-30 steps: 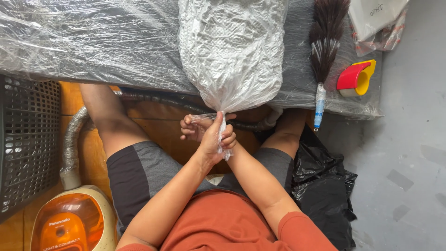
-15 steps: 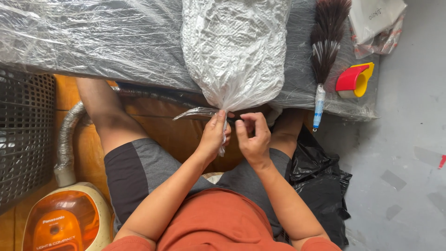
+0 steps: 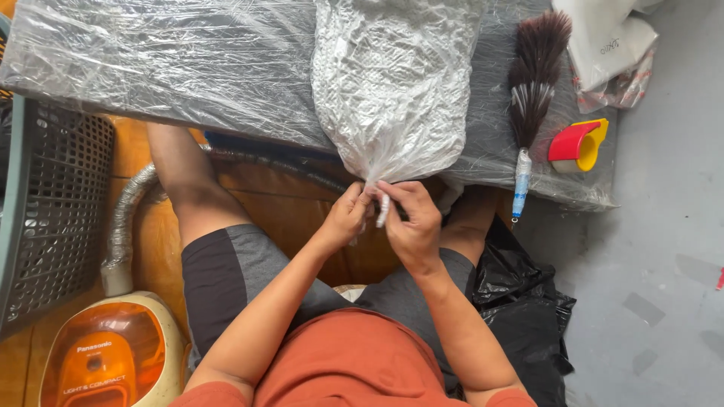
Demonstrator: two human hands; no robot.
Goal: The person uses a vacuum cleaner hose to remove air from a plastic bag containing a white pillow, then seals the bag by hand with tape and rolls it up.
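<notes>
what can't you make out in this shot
Head view only:
- Bag contents: crinkled clear plastic blurs them; the top is cut off by the frame edge.
- Bag neck: the left hand and right hand cover it, so any knot or tie is hidden.
- Vacuum: cut off by the bottom edge.
- Basket: cut off by the left edge.
- Under the table: hidden by its wrapped top.

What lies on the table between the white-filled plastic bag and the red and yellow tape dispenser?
A dark feather duster with a pale handle lies there on the film-covered table, between the bag and the dispenser, in the head view.
</notes>
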